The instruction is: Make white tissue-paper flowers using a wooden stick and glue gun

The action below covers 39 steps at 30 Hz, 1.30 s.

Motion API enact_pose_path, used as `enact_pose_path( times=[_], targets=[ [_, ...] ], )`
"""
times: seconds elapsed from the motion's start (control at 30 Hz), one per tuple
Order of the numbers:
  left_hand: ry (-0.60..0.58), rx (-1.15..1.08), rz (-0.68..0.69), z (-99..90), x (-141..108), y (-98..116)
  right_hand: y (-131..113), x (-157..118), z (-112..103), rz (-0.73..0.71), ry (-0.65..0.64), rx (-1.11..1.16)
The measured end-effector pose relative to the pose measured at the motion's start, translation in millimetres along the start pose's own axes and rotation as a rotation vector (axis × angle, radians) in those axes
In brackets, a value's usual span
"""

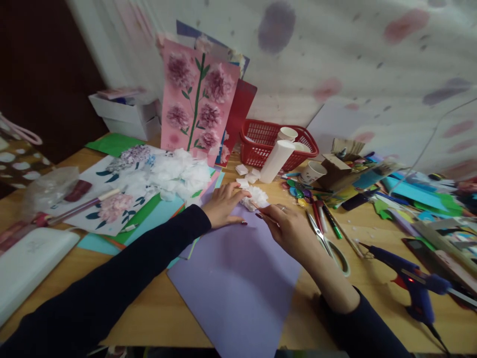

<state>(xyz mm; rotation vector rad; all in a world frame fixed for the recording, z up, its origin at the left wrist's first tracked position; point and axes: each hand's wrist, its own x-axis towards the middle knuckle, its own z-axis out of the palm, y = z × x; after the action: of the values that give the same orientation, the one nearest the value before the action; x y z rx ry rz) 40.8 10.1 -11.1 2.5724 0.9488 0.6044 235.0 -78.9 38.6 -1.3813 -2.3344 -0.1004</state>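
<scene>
A sheet of purple paper (238, 278) lies on the table in front of me. On its far part sits a white ruffled paper flower (256, 198). My left hand (225, 205) rests flat on the paper at the flower's left, fingers stretched and thumb apart, fingertips at the petals. From the right, my right hand (285, 223) reaches to the flower's near edge with thumb and fingers pinched together. Whatever lies in that pinch, if anything, is too small to make out. Small white paper squares (248, 174) lie just behind the flower.
Scissors (323, 236) and a blue glue gun (404, 276) with a lit red light lie to the right. Behind stand a white roll (276, 161), a red basket (257, 144) and a pink flower picture (182, 99). White tissue (179, 174) is heaped at left.
</scene>
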Motion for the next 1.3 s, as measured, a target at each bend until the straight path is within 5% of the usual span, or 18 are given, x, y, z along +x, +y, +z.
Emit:
enact_pose_path(
  times=[0.47, 1.03, 1.3],
  targets=[
    [-0.059, 0.112, -0.011, -1.2, 2, 3, 1, -8, -2, 0.113, 0.149, 0.034],
    [-0.106, -0.037, -0.055, -2.8, 4, 4, -6, -10, -12, 0.234, 0.272, 0.114],
    [-0.059, -0.065, -0.067, 1.5, 3, 2, -10, -13, -26, 0.394, 0.449, 0.256]
  ],
)
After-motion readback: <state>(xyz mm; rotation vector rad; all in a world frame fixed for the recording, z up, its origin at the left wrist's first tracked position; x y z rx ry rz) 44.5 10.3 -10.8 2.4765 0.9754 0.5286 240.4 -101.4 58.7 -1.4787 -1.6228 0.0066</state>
